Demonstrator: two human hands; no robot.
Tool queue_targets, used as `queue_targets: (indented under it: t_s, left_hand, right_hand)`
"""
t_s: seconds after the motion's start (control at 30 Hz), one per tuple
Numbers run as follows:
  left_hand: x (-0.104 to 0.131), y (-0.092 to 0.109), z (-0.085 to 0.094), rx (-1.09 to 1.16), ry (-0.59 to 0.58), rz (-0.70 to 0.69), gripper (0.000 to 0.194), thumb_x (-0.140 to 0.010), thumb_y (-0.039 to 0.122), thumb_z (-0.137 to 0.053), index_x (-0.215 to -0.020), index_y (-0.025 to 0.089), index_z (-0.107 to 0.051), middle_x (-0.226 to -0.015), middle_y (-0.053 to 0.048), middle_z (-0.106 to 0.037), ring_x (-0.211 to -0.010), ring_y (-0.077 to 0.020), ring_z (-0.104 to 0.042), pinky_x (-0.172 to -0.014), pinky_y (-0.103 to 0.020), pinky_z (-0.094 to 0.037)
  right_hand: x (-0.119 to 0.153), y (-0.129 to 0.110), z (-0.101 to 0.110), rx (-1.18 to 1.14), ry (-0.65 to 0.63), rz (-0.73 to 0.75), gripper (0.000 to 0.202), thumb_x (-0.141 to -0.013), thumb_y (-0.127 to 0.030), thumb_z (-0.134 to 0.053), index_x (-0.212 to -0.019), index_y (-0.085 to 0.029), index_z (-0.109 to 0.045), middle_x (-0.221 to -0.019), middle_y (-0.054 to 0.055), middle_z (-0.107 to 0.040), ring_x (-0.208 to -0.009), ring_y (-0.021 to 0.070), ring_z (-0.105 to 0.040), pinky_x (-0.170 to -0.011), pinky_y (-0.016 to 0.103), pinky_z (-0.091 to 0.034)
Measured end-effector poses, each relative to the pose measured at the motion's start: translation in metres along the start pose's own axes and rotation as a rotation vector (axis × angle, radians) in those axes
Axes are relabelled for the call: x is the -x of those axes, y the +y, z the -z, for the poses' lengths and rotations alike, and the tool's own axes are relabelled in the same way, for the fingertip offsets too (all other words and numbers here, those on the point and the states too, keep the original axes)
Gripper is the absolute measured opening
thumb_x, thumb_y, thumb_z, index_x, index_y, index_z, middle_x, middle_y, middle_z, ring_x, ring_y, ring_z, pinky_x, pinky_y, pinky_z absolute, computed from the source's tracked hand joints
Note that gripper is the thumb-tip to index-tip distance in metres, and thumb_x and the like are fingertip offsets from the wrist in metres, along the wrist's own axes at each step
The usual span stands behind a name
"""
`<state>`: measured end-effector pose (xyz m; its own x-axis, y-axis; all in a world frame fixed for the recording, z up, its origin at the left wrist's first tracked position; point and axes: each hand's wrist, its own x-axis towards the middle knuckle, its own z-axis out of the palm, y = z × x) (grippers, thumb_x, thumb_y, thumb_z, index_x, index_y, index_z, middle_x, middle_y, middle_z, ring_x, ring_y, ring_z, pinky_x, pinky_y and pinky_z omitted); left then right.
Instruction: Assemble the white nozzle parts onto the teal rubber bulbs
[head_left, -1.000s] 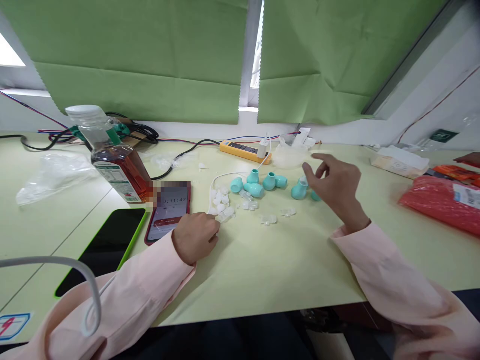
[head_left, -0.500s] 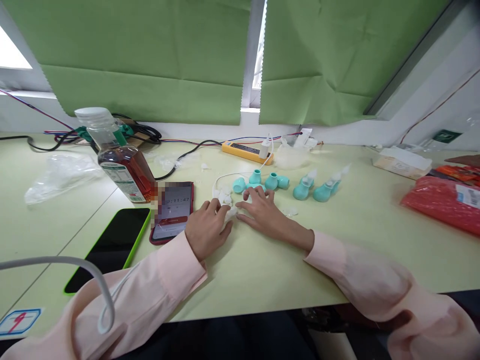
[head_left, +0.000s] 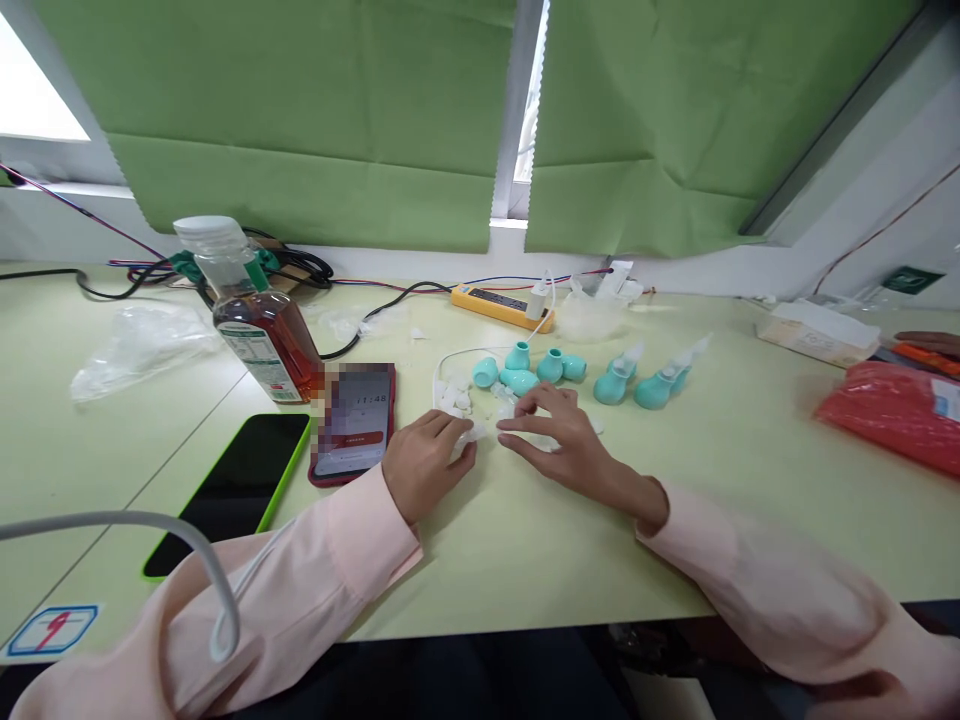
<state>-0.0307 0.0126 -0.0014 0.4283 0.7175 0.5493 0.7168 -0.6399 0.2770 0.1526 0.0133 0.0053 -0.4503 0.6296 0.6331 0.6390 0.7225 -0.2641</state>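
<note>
My left hand (head_left: 424, 462) is closed, its thumb and fingers pinching a small clear plastic piece (head_left: 474, 433) just above the table. To its right, my right hand (head_left: 566, 435) has the thumb and fingers apart, and I see nothing held in it. Small translucent white pieces (head_left: 453, 396) lie in a loose pile beyond my left fingers. Several turquoise rubber bulbs (head_left: 517, 382) stand or lie just past my right fingertips. Further right are turquoise bulbs with clear pointed tips fitted (head_left: 615, 382), some of them partly hidden behind others.
On the left are a green-edged phone (head_left: 225, 490), a red-cased phone (head_left: 367, 415) showing a timer, and a bottle of brown liquid (head_left: 262, 340). A yellow power strip (head_left: 495, 307) sits at the back. A red plastic package (head_left: 885, 410) lies far right, near a tissue pack (head_left: 817, 330).
My right hand has moved right and slightly nearer, away from my left fingers, and its fingers have spread. My left hand stays pinched on the clear piece. The view has shifted slightly.
</note>
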Motion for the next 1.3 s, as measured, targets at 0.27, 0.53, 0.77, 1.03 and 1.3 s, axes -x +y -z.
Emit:
queue_targets:
  t_s: [0.27,0.53,0.77,1.03,1.3]
  left_hand:
    - [0.01,0.03,0.005,0.829,-0.297,0.531,0.023,-0.062,0.025,-0.06,-0.08,0.009,-0.063,-0.072,-0.007,-0.062,-0.061,-0.0139,-0.056,-0.049,-0.022,-0.047]
    - [0.012,0.029,0.005,1.032,-0.29,0.714,0.026,-0.051,0.02,-0.071,-0.075,0.01,-0.065,-0.06,-0.002,-0.061,-0.054,-0.0099,-0.053,-0.048,-0.019,-0.043]
    - [0.01,0.031,0.008,1.149,-0.264,0.807,0.028,-0.043,0.016,-0.076,-0.069,0.01,-0.065,-0.041,0.001,-0.058,-0.039,-0.0078,-0.051,-0.04,-0.016,-0.041]
    - [0.011,0.028,0.006,1.239,-0.236,0.819,0.027,-0.043,0.013,-0.076,-0.068,0.01,-0.066,-0.049,-0.002,-0.064,-0.045,-0.0112,-0.058,-0.046,-0.019,-0.047]
    - [0.015,0.03,0.007,1.215,-0.176,0.763,0.025,-0.047,0.017,-0.075,-0.069,0.012,-0.066,-0.06,-0.004,-0.068,-0.057,-0.0163,-0.063,-0.055,-0.022,-0.052]
  right_hand:
    - [0.018,-0.014,0.015,-0.306,-0.044,0.055,0.008,-0.073,-0.017,-0.058,-0.08,-0.018,-0.062,-0.06,0.001,-0.055,-0.061,0.0114,-0.047,-0.059,0.028,-0.035]
    - [0.018,-0.014,0.013,-0.22,-0.062,0.137,0.009,-0.075,-0.019,-0.055,-0.08,-0.018,-0.062,-0.057,0.001,-0.051,-0.061,0.0114,-0.045,-0.059,0.028,-0.036]
    - [0.02,-0.015,0.013,-0.145,-0.045,0.222,0.015,-0.076,-0.016,-0.054,-0.089,-0.019,-0.058,-0.059,0.0,-0.051,-0.063,0.012,-0.044,-0.06,0.028,-0.038]
    - [0.025,-0.023,0.015,0.132,-0.066,0.281,0.028,-0.077,-0.018,-0.051,-0.105,-0.02,-0.049,-0.067,0.002,-0.054,-0.071,0.0157,-0.043,-0.066,0.035,-0.036]
    - [0.026,-0.031,0.015,-0.122,-0.038,0.104,0.019,-0.076,-0.013,-0.05,-0.091,-0.021,-0.06,-0.071,0.003,-0.048,-0.072,0.0144,-0.043,-0.064,0.033,-0.038]
